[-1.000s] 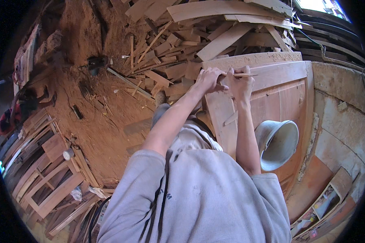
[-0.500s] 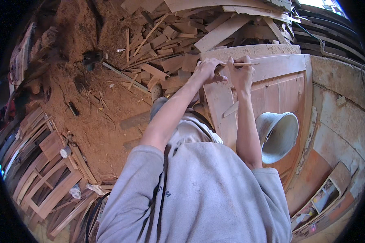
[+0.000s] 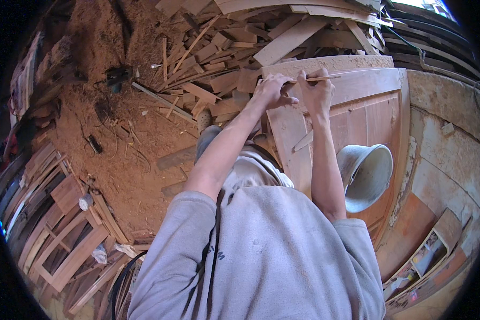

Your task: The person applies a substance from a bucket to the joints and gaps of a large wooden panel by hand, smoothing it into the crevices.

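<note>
A thin wooden strip is pinched in my right hand, its tip sticking out past the fingers to the right. The fingertips of my left hand meet or nearly meet the strip's other end, while its thumb stands apart. Whether those fingertips press on the strip is hard to see. Both hands are over the far left corner of a panelled wooden door lying flat. By my right forearm a whitish bucket lies tipped on the door, its mouth facing right. A small pale wooden piece lies left of that forearm.
Beyond the door rises a heap of wood offcuts. Sawdust covers the floor on the left. Wooden frames and boards lean at the lower left. A worn panel surface and an open-fronted box are at the right.
The whole view has shifted slightly. Both hands keep nearly the same place and grip over the door, and the bucket stays where it was.
</note>
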`<state>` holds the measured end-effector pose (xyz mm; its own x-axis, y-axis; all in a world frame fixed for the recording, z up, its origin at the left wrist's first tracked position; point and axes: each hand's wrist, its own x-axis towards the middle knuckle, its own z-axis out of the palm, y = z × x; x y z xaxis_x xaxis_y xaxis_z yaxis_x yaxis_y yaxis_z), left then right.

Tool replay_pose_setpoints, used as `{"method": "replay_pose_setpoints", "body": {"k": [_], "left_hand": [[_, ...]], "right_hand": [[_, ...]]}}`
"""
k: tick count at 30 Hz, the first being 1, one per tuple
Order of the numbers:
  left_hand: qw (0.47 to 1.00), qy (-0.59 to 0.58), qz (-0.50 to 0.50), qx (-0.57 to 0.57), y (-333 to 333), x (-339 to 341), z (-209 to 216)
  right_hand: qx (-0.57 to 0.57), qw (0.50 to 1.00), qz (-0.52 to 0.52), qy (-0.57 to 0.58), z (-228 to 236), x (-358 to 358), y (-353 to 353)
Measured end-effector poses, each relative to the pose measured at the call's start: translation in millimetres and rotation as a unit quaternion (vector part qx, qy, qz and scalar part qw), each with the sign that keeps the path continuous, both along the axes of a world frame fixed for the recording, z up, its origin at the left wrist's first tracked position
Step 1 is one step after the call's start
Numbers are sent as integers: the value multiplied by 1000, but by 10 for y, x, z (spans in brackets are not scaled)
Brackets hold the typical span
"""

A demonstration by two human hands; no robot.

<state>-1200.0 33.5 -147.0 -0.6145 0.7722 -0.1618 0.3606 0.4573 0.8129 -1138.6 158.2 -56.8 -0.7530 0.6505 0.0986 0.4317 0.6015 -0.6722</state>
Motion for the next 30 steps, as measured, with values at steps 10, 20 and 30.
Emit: {"method": "replay_pose_setpoints", "body": {"k": [10, 20, 30], "left_hand": [[1000, -13, -9, 5, -6, -16, 76], [988, 62, 60, 129, -467, 42, 177], [952, -128, 231, -156, -2730, 911, -887]], "right_hand": [[13, 1000, 4, -26, 35, -89, 17], [-55, 993, -12, -105, 70, -519, 494], [-392, 835, -184, 339, 521, 609, 714]]}}
